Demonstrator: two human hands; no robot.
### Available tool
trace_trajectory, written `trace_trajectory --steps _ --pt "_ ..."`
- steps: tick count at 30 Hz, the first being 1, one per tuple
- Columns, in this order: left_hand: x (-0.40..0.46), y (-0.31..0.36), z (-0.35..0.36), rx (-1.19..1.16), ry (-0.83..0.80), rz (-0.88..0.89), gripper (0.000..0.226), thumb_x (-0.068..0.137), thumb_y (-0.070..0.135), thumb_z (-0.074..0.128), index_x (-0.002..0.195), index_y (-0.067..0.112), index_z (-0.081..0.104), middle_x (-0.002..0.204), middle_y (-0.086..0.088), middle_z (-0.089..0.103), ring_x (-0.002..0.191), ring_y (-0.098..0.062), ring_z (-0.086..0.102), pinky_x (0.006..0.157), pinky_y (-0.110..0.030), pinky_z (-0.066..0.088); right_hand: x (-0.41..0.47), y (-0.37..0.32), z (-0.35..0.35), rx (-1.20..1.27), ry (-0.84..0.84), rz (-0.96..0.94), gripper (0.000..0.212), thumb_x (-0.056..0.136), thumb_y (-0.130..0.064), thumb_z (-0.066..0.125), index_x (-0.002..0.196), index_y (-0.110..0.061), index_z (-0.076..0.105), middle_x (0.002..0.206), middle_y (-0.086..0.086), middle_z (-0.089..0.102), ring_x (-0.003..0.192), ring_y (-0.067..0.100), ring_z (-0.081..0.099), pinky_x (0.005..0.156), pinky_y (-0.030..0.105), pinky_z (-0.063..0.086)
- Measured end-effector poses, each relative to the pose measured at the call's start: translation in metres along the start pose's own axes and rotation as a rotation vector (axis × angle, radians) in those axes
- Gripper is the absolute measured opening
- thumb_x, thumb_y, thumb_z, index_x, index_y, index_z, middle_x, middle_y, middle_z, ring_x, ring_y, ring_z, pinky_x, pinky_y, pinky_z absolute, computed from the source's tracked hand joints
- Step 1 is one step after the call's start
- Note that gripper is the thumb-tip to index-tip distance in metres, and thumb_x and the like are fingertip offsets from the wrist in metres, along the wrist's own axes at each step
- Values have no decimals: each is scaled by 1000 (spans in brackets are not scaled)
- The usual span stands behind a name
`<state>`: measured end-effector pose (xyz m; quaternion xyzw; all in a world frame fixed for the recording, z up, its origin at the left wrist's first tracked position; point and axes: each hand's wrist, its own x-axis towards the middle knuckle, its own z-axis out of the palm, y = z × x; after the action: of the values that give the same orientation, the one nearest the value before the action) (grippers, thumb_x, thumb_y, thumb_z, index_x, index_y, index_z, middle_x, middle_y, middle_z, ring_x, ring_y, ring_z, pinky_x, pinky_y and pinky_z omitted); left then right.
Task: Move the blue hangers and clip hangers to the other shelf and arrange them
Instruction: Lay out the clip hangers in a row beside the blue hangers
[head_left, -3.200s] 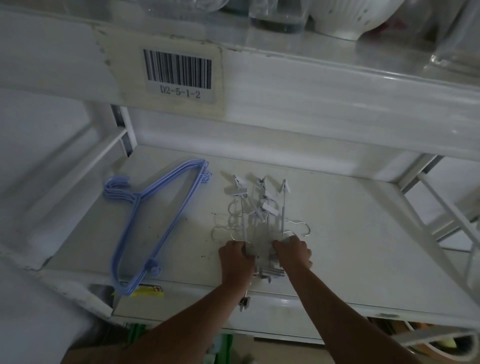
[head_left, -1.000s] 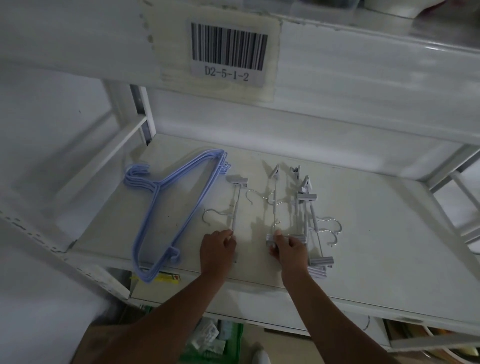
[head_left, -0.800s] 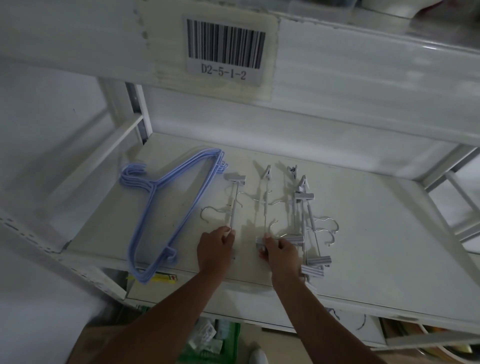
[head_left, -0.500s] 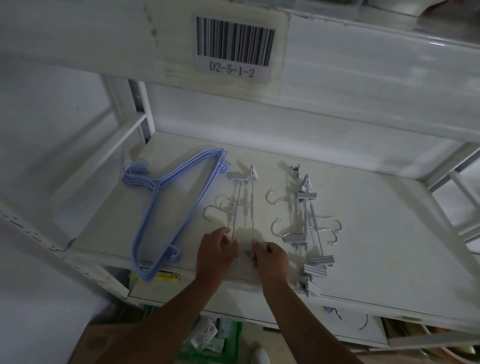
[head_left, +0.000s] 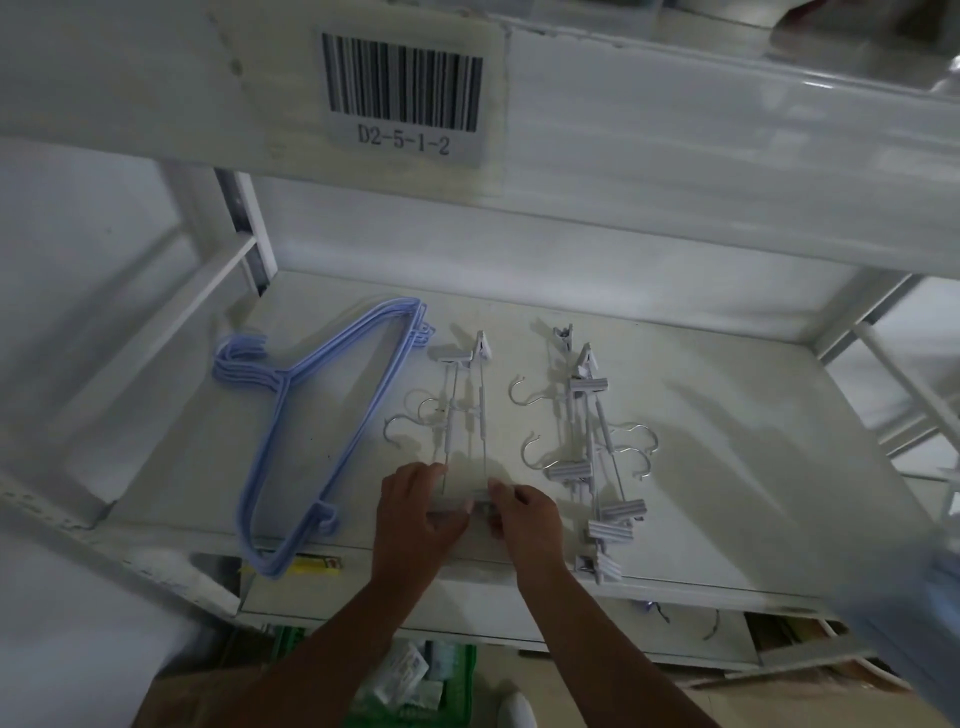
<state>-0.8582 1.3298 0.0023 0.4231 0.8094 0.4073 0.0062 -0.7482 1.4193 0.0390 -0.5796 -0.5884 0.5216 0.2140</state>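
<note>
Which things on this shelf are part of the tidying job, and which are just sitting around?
Part of the job:
- blue hangers, stacked at the left
- two clip hangers that the left hand and right hand hold side by side
- pile of clip hangers at the right

Just there:
- barcode label on the shelf above
- yellow tag on the shelf edge
- green basket below

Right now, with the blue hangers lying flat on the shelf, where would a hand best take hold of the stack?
Probably at the neck below the hooks of the blue hangers, coming from above and the left. There the wires bunch into one narrow stem, so a single grip could catch the whole stack. The left hand is the nearer one, but it is holding the clip hangers.
</note>
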Motion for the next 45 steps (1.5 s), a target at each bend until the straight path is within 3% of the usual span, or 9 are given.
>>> trace_trajectory --steps 8,13,19,22,25,28,31,37,45 --pt "0 1 1 119 -12 44 49 73 48 59 114 22 64 111 1 60 102 -21 54 81 -37 50 -1 -3 -5 6 -23 -46 24 90 -25 61 77 -8 73 72 10 73 69 26 68 72 37 56" --pt "2 3 5 319 110 266 32 81 48 58 100 25 69 102 2 68 102 -26 62 87 -38 44 -5 -6 -1 -94 8 -128 20 88 -26 59 71 -21 69 65 -6 66 61 6 59 51 8 39" --pt "18 8 7 402 -38 573 31 95 48 42 101 28 66 90 8 71 107 -26 61 94 -46 40 -2 -6 -6 -137 -45 -159 22 94 -18 53 86 -18 73 69 -13 63 64 -2 57 55 5 38" --pt "23 4 8 398 -108 573 25 91 44 51 103 28 67 91 9 72 106 -23 62 95 -45 39 0 -7 -10 -183 -55 -153 24 94 -20 52 87 -14 74 72 -6 64 64 4 57 55 6 39" --pt "21 0 8 395 -172 535 27 88 44 50 106 31 65 94 14 70 105 -18 61 96 -41 35 3 -11 -15 -277 -58 -160 20 90 -19 54 90 -12 72 80 2 67 72 15 58 66 26 49" --pt "16 -5 7 348 -181 505 31 88 42 49 115 35 59 101 19 66 103 -14 57 96 -37 33 15 -21 -34 -412 78 -315 33 85 -17 60 117 -19 66 110 0 62 98 14 54 84 21 44" --pt "15 -6 6 325 -157 517 31 88 41 52 117 33 60 103 16 66 102 -15 58 95 -38 36 39 -31 -61 -711 153 -444 49 81 -11 57 128 -23 58 124 0 54 116 22 42 98 31 40" --pt "14 -6 6 287 -112 510 33 84 44 59 114 29 63 98 11 69 97 -16 60 93 -37 39 64 -30 -80 -1225 -16 -442 41 85 -16 53 125 -21 58 124 4 52 118 27 42 96 36 38" --pt "13 -10 8 267 -112 492 33 83 39 62 115 30 61 98 12 68 97 -13 56 92 -36 38 68 -32 -80 -1216 -37 -538 34 87 -14 52 118 -23 62 117 1 56 114 24 45 93 35 39"
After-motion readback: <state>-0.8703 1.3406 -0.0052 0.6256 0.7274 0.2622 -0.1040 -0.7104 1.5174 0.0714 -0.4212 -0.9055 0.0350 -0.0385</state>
